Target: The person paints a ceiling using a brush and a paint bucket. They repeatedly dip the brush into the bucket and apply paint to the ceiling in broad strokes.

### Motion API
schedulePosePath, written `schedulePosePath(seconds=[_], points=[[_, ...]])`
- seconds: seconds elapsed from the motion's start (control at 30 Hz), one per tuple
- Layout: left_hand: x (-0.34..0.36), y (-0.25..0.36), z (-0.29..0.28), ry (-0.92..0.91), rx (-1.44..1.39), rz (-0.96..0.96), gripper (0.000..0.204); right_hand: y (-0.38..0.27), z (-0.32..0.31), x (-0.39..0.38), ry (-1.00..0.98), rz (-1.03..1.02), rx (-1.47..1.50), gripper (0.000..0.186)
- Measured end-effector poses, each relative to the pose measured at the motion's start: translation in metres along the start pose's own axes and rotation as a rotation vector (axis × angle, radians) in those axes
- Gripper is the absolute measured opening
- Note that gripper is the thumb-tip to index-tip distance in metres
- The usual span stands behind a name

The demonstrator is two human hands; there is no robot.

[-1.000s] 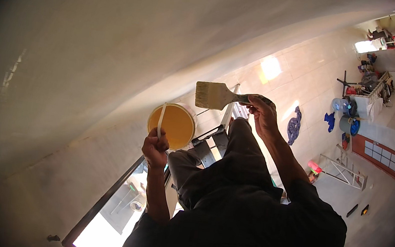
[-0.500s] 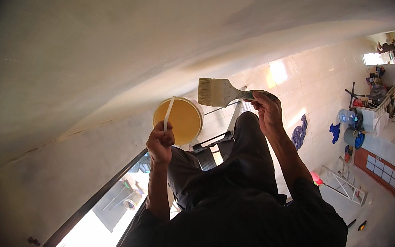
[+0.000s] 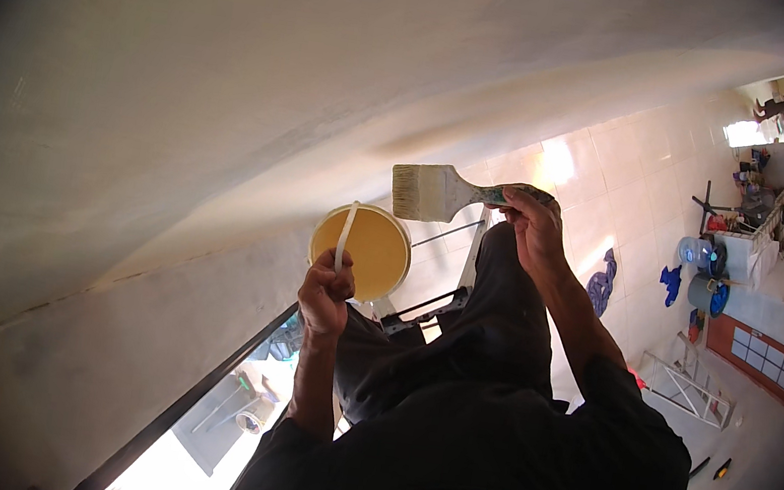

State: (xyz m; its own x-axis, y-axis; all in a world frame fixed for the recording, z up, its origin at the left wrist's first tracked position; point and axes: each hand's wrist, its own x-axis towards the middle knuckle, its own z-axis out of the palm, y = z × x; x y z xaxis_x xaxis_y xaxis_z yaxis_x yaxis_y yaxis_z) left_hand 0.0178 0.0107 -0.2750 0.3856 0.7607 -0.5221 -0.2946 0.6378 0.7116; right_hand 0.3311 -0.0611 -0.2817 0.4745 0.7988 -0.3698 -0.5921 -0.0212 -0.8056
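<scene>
Far left: pale wall point(image 3: 184, 85), patchy grey-beige, sweeping up across the top. Lower left, dark-framed window point(image 3: 200, 434), bright beyond. Left hand point(image 3: 325, 293) closed in a fist round the white handle point(image 3: 345, 234) of a round bucket point(image 3: 407, 262); bucket hangs beside the wall, mouth up, yellow-ochre inside. Next, wide paintbrush point(image 3: 431, 193), lying level, bristles pointing left, near the bucket's rim; depth between them hard to tell. Right hand point(image 3: 532, 227) pinches the brush's dark, stained grip, fingers narrow on it. Beyond, on pale floor tiles: crumpled grey-blue cloth point(image 3: 601, 284), bright blue cloth point(image 3: 670, 284). Far right, brown door point(image 3: 757, 359) with pale panes.
</scene>
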Motion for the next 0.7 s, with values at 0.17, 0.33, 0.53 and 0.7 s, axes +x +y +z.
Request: schedulePosePath(seconds=[0.17, 0.33, 0.53, 0.7], points=[[0.011, -0.016, -0.007, 0.011, 0.012, 0.000, 0.034, 0.016, -0.006, 0.013, -0.025, -0.016, 0.008, 0.015], [0.015, -0.024, -0.011, -0.019, 0.008, 0.024, 0.033, 0.030, -0.013, 0.017, 0.001, -0.020, 0.016, 0.014], [0.012, -0.038, -0.018, 0.029, 0.023, 0.129, 0.033, 0.059, -0.036, 0.017, 0.095, -0.033, -0.107, 0.012], [0.020, -0.042, -0.023, -0.047, 0.135, 0.165, 0.025, 0.043, -0.027, 0.016, 0.026, -0.167, 0.004, 0.010]])
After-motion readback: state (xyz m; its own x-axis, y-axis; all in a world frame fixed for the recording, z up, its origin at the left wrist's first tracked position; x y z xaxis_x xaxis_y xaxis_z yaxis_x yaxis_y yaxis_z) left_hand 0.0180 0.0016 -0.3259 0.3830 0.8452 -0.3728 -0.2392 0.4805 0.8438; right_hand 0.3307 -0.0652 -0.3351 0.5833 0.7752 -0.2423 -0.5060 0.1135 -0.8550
